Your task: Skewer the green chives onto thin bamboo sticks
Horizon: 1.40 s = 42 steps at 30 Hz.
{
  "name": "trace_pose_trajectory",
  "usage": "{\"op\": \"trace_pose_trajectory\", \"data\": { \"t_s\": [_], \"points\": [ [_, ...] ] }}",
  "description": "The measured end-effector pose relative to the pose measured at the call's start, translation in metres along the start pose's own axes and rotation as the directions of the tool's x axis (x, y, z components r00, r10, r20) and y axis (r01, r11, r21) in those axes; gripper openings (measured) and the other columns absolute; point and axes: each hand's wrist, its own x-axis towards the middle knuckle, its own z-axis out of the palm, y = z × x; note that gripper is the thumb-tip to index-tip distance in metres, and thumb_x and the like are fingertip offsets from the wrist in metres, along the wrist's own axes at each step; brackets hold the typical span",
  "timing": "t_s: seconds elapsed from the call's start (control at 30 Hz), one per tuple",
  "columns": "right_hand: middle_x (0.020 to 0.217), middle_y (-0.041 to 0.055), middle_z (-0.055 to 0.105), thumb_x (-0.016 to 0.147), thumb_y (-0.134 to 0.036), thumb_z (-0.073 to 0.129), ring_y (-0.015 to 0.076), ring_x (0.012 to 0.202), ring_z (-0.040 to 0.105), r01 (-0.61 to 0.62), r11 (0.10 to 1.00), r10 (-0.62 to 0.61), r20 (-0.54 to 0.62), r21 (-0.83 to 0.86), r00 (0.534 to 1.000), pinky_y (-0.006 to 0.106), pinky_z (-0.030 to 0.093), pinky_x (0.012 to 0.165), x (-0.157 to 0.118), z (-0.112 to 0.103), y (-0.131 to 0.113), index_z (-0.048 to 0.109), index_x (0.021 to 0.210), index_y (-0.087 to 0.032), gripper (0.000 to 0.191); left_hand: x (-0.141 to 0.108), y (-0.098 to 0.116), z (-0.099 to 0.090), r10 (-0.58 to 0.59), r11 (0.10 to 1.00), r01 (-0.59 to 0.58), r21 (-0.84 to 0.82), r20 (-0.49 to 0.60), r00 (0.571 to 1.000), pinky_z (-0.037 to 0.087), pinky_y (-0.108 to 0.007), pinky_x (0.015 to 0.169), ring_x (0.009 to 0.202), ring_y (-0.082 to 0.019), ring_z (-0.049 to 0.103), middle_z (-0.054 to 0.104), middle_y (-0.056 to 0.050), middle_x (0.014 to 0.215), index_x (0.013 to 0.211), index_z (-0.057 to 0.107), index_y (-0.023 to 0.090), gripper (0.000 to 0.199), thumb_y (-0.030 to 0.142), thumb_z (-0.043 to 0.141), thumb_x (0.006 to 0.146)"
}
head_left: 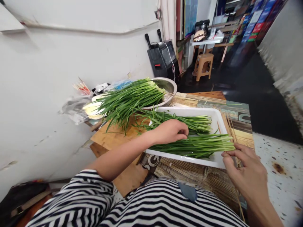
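Two bunches of garlic chives lie in a white plastic tray (163, 152) on the table, stems to the right. Over the front bunch (205, 143), my left hand (172, 130) is closed with its fingers curled; whatever is in them is hidden. At the cut stem ends of that bunch, by the tray's right rim, my right hand (247, 167) pinches thumb and forefinger together. What lies between those tips is too small to make out. Behind the front bunch rests the back bunch (196, 121). Several thin bamboo skewers (230, 126) lie along the right side, partly under my right hand.
A large heap of chives (134, 96) leans across a metal basin (171, 84) behind the tray. Plastic bags (74, 107) and a cup of sticks (82, 88) stand by the wall. Beyond are a black speaker-like box (163, 60) and a tan stool (204, 66).
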Motion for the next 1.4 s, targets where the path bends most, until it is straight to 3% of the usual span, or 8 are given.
{"op": "trace_pose_trajectory", "data": {
  "t_s": [0.1, 0.27, 0.47, 0.6, 0.77, 1.07, 1.27, 1.4],
  "points": [
    [0.093, 0.0088, 0.066, 0.083, -0.030, 0.051, 0.0268, 0.095, 0.059, 0.027, 1.000, -0.027, -0.020, -0.011, 0.999, 0.049, 0.042, 0.090, 0.000, -0.002, -0.003, 0.061, 0.070, -0.021, 0.018, 0.007, 0.012, -0.009, -0.158, 0.985, 0.146, -0.088, -0.148, 0.976, 0.041, -0.024, 0.067, 0.068, -0.015, 0.061, 0.071, -0.003, 0.074, 0.080, 0.073, 0.018, 0.016, 0.023, 0.058, 0.081],
    [0.086, 0.0060, 0.066, 0.081, -0.023, 0.052, 0.0213, 0.088, 0.061, 0.070, 0.996, -0.066, -0.058, 0.054, 0.996, 0.039, 0.045, 0.083, 0.003, -0.004, -0.012, 0.059, 0.071, -0.021, 0.012, 0.029, 0.023, -0.007, -0.219, 0.967, 0.152, -0.202, -0.371, 0.902, 0.045, -0.027, 0.075, 0.079, -0.017, 0.063, 0.072, -0.006, 0.083, 0.077, 0.073, 0.016, 0.017, 0.021, 0.057, 0.077],
    [0.080, 0.0036, 0.066, 0.079, -0.020, 0.053, 0.0191, 0.085, 0.063, 0.065, 0.996, -0.059, -0.078, 0.069, 0.995, 0.035, 0.047, 0.079, 0.006, -0.004, -0.016, 0.059, 0.070, -0.022, 0.011, 0.045, 0.028, 0.017, -0.406, 0.765, 0.148, -0.626, -0.291, 0.866, 0.045, -0.022, 0.063, 0.059, -0.010, 0.056, 0.070, -0.003, 0.072, 0.096, 0.072, 0.013, 0.026, 0.014, 0.054, 0.077],
    [0.079, 0.0036, 0.066, 0.079, -0.020, 0.053, 0.0188, 0.082, 0.063, 0.052, 0.995, -0.045, -0.072, 0.088, 0.996, 0.034, 0.047, 0.079, 0.006, -0.004, -0.017, 0.058, 0.068, -0.021, 0.012, 0.052, 0.029, 0.030, -0.506, 0.611, 0.182, -0.771, -0.202, 0.839, 0.043, -0.021, 0.056, 0.052, -0.007, 0.052, 0.070, -0.005, 0.075, 0.098, 0.070, 0.009, 0.027, 0.011, 0.054, 0.077],
    [0.073, 0.0019, 0.065, 0.079, -0.019, 0.052, 0.0165, 0.073, 0.060, 0.019, 0.993, -0.014, -0.037, 0.116, 0.999, 0.032, 0.046, 0.073, 0.007, -0.004, -0.018, 0.057, 0.066, -0.022, 0.014, 0.058, 0.033, 0.033, -0.516, 0.448, 0.174, -0.877, -0.095, 0.851, 0.040, -0.019, 0.052, 0.047, -0.004, 0.047, 0.068, -0.003, 0.071, 0.095, 0.068, 0.009, 0.025, 0.007, 0.055, 0.074],
    [0.073, 0.0015, 0.064, 0.080, -0.018, 0.053, 0.0157, 0.073, 0.059, 0.031, 0.995, -0.027, -0.037, 0.100, 0.999, 0.030, 0.045, 0.070, 0.005, -0.003, -0.017, 0.055, 0.066, -0.021, 0.014, 0.057, 0.030, 0.036, -0.478, 0.461, 0.104, -0.881, -0.148, 0.866, 0.029, -0.018, 0.046, 0.045, -0.003, 0.036, 0.053, 0.004, 0.050, 0.097, 0.072, 0.009, 0.028, 0.025, 0.064, 0.075],
    [0.073, 0.0017, 0.064, 0.080, -0.019, 0.052, 0.0167, 0.073, 0.060, 0.047, 0.996, -0.043, -0.052, 0.080, 0.998, 0.030, 0.045, 0.069, 0.006, -0.004, -0.019, 0.055, 0.066, -0.022, 0.015, 0.058, 0.028, 0.037, -0.469, 0.432, 0.076, -0.899, -0.152, 0.870, 0.034, -0.018, 0.047, 0.048, -0.004, 0.043, 0.063, 0.000, 0.061, 0.096, 0.073, 0.010, 0.026, 0.021, 0.064, 0.074],
    [0.074, 0.0019, 0.065, 0.081, -0.019, 0.052, 0.0167, 0.073, 0.060, 0.062, 0.996, -0.058, -0.052, 0.070, 0.997, 0.031, 0.045, 0.070, 0.007, -0.004, -0.019, 0.054, 0.066, -0.022, 0.015, 0.059, 0.026, 0.040, -0.458, 0.517, 0.060, -0.854, -0.217, 0.862, 0.040, -0.020, 0.052, 0.051, -0.006, 0.047, 0.068, -0.002, 0.067, 0.097, 0.074, 0.012, 0.026, 0.021, 0.063, 0.075]
  ]
}}
